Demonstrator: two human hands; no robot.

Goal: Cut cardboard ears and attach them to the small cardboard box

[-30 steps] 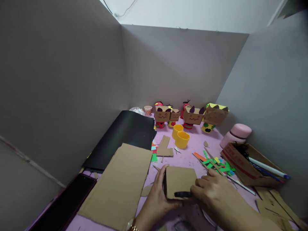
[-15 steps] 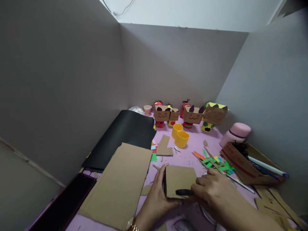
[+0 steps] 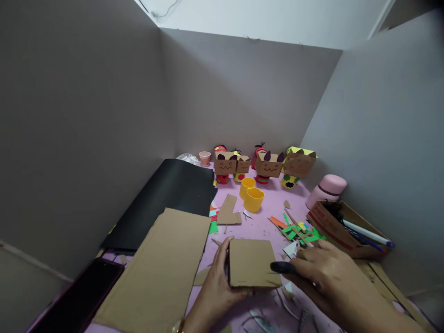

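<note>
My left hand [image 3: 222, 282] grips a small brown cardboard box [image 3: 255, 262] from its left side, thumb near the top edge and fingers under the front. My right hand [image 3: 329, 273] is closed around a slim black object with a rounded end [image 3: 282, 267]; the rest of it is hidden by the fingers, so I cannot tell its kind. Its end lies over the box's right edge; whether it touches is unclear. Left of the box lies a large flat cardboard sheet [image 3: 156, 273]. Paper scraps lie on the purple tabletop below my right hand.
Several cardboard cat-faced figures [image 3: 225, 164] stand at the back, behind two yellow rings [image 3: 254, 200]. Black sheets [image 3: 163, 199] and a dark phone-like slab [image 3: 76, 296] lie left. Rightward are coloured paper strips [image 3: 298, 231], a pink bottle [image 3: 326, 189] and an open box of pens [image 3: 333, 231].
My right hand has moved right with the black object, from over the box's front to its right edge. My left hand keeps its grip. The view has shifted slightly.
</note>
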